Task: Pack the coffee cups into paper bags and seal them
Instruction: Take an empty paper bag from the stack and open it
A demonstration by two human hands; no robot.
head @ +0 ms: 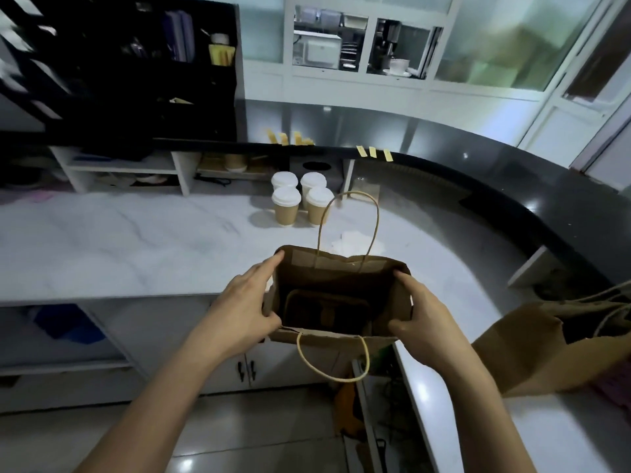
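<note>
A white marble counter (119, 247) runs under a curved black ledge (478, 175), where yellow tape strips (372, 152) hang (three in a row). A black shelf rack (129, 63) stands at the back left. Behind glass sits a white cup (398, 65).

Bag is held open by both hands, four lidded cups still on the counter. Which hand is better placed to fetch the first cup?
Probably left: the coffee cups stand beyond the paper bag, towards its left, nearer the left hand. The right hand can steady the bag.
</note>
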